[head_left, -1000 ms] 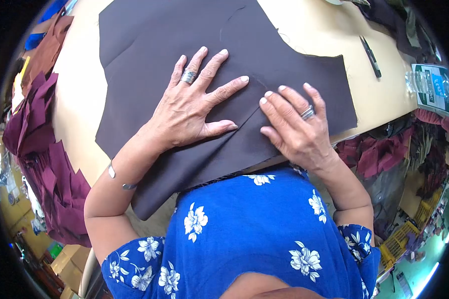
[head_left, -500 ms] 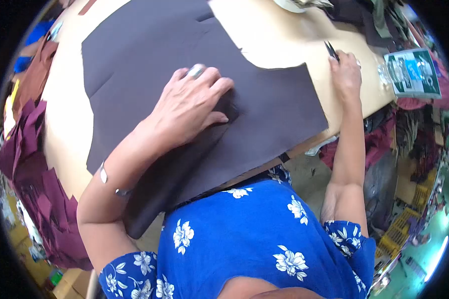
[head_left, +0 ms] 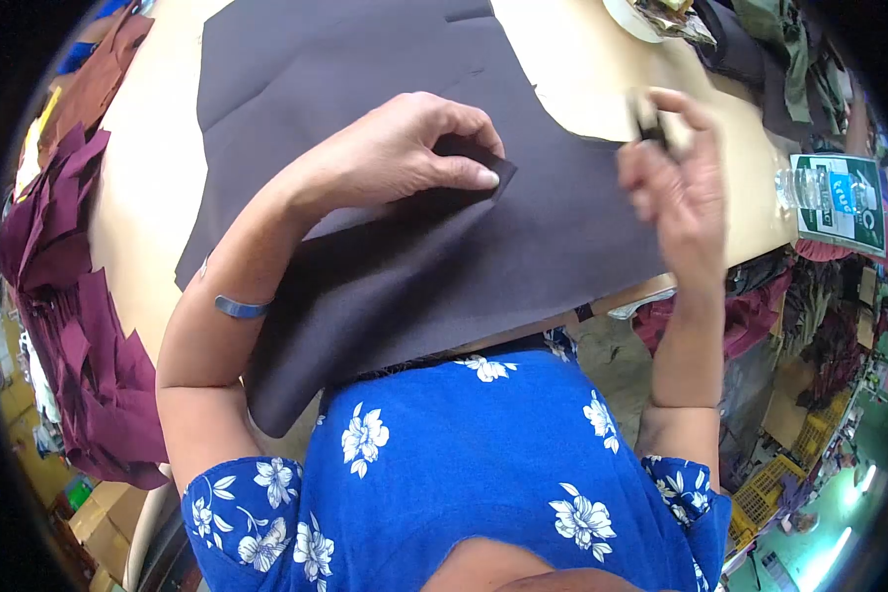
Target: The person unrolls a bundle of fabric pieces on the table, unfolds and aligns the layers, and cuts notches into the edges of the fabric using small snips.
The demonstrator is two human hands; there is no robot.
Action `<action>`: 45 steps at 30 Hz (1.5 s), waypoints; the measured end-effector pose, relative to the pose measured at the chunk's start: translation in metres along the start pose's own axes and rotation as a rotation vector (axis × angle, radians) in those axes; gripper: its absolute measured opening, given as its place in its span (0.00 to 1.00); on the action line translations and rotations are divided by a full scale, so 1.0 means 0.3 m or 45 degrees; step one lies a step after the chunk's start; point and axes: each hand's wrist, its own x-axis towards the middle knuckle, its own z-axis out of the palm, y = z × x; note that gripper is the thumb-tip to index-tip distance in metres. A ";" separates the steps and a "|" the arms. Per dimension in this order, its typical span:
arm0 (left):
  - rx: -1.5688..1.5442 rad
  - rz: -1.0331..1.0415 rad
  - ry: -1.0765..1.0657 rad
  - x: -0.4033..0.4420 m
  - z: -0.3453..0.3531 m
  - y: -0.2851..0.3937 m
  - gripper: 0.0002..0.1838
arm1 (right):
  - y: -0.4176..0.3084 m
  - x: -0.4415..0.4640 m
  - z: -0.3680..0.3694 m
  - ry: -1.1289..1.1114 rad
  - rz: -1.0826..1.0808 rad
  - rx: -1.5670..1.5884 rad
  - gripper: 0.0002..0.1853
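Note:
A large dark brown-grey cut piece of fabric point(head_left: 572, 227) covers the middle of the table and hangs over its near edge at my left arm. My left hand point(head_left: 409, 148) is closed on the fabric, thumb and fingers pinching a raised corner with a fold running down below it. Over the fabric's right edge, my right hand point(head_left: 686, 197) is lifted and smeared by motion. It grips black thread snips point(head_left: 651, 128), whose pointed blades showed more clearly a moment before.
The pale table point(head_left: 138, 227) carries a clear plastic bottle point(head_left: 809, 187) beside a green and white packet point(head_left: 863, 232) at right. Maroon cloth pieces point(head_left: 79, 365) hang at the left edge. A white dish point(head_left: 633, 18) with scraps and dark cloth point(head_left: 735, 49) lie at the back right.
My left hand went from resting on the fabric to pinching up its corner, moving slightly right. My right hand came inward from the table's right side, with the snips turned in its grip.

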 end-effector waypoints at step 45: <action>1.052 -0.394 0.821 -0.203 -0.077 -0.152 0.18 | 0.108 0.052 0.023 -0.053 -0.339 -1.042 0.18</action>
